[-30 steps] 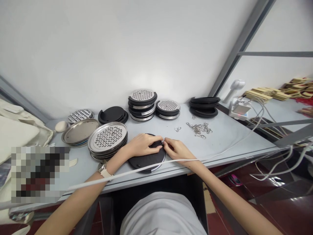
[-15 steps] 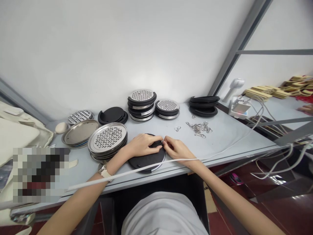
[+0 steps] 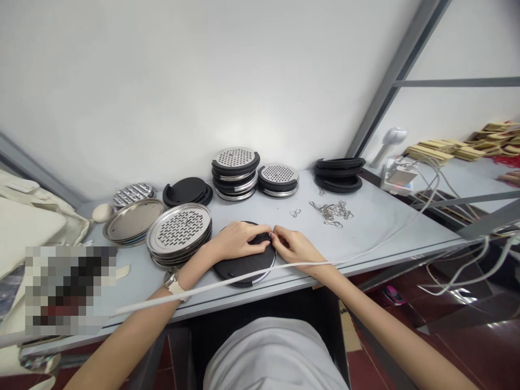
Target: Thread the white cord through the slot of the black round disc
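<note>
Close to the table's front edge lies a round black disc (image 3: 244,265) with a shiny metal rim showing at its lower right. My left hand (image 3: 233,241) is closed on the disc, thumb and fingers gripping its upper right part. At that same edge my right hand (image 3: 296,248) pinches a small metal clip (image 3: 271,234), mostly hidden by the fingertips. The fingertips of both hands nearly meet there. To the right behind them is a loose pile of metal clips (image 3: 333,211), with a few single clips (image 3: 295,213) nearby.
Perforated metal discs (image 3: 179,230) are stacked left of my hands, beside plain metal plates (image 3: 134,221). Against the wall stand black-rimmed grater stacks (image 3: 235,173) and black rings (image 3: 339,176). A white cable (image 3: 227,281) crosses in front of both forearms. A white handheld device (image 3: 392,141) stands right.
Almost nothing differs. Both hands keep their grip at the disc's edge, and the view has shifted very slightly.
</note>
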A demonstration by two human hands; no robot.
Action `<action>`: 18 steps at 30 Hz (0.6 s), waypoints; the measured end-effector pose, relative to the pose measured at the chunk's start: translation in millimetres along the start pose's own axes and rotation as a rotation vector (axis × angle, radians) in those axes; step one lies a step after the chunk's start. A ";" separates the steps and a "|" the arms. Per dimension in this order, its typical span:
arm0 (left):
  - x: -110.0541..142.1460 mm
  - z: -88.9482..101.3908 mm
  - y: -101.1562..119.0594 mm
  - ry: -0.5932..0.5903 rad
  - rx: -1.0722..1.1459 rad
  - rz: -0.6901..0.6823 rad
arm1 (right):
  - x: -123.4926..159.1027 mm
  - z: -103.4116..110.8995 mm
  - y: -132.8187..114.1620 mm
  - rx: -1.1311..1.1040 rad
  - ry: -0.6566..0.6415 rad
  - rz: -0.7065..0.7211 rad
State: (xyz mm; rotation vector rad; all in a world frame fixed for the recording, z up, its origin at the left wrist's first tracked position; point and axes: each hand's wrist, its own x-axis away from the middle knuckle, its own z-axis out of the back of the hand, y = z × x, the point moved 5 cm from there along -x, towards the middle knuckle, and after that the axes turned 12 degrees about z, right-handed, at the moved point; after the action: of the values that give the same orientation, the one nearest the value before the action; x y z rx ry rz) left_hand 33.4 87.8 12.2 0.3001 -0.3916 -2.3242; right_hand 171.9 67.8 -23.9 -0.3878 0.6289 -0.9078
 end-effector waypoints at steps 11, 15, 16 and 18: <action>-1.1 -2.1 -2.4 -0.014 0.012 0.014 | -0.5 1.4 -1.5 0.016 -0.012 0.002; -1.1 -2.7 -3.0 -0.010 -0.002 0.014 | -0.6 2.0 -3.0 0.036 -0.025 0.008; -1.1 -2.8 -3.0 -0.009 -0.003 0.011 | -0.6 2.2 -3.1 0.035 -0.027 0.008; -0.9 -3.2 -2.9 -0.009 -0.006 0.008 | -0.6 2.2 -3.2 0.028 -0.030 0.009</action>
State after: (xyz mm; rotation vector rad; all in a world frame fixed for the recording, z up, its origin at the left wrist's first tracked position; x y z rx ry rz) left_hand 33.2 89.8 8.3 0.2843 -0.3899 -2.3194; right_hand 171.1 66.6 -20.3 -0.3725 0.5891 -0.8999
